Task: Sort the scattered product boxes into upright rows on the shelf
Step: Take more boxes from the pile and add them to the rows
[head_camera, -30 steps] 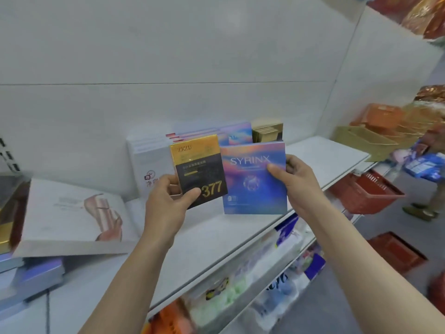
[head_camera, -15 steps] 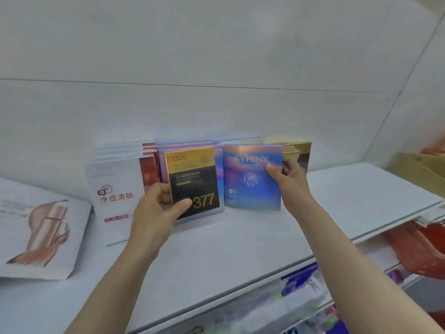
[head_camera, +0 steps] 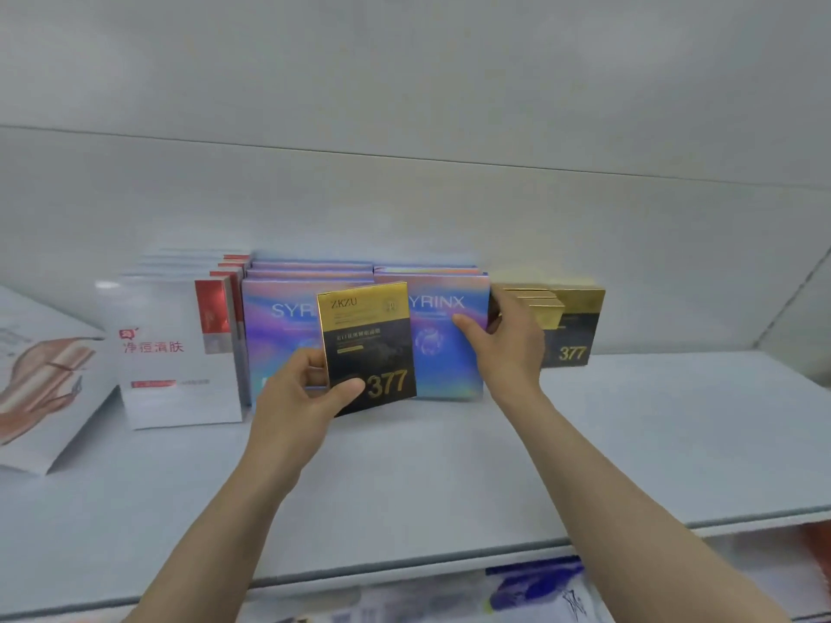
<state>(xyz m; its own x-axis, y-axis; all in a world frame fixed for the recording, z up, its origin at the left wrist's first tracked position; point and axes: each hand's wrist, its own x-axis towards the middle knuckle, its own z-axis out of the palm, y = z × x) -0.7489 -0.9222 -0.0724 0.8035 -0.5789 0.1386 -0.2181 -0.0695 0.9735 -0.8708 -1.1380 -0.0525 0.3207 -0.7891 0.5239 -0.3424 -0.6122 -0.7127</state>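
My left hand (head_camera: 302, 393) grips a gold-and-black box marked 377 (head_camera: 366, 346) by its lower left corner, held up in front of the rows. My right hand (head_camera: 508, 348) pinches the right edge of a holographic blue SYRINX box (head_camera: 443, 348) that stands upright on the white shelf (head_camera: 449, 465), at the front of a row of the same boxes. A second SYRINX row (head_camera: 279, 335) stands left of it. Right of my right hand stands a row of gold-and-black 377 boxes (head_camera: 571, 335). A row of white-and-red boxes (head_camera: 175, 353) stands at the left.
A large white box with a pink product picture (head_camera: 40, 379) leans at the far left. The white back wall (head_camera: 404, 195) rises behind the rows. Below the shelf's front edge, packaged goods (head_camera: 535, 586) show on a lower level.
My right hand has set the SYRINX box down upright at the front of its row. My left hand has shifted right with the 377 box. The view has moved closer to the shelf.
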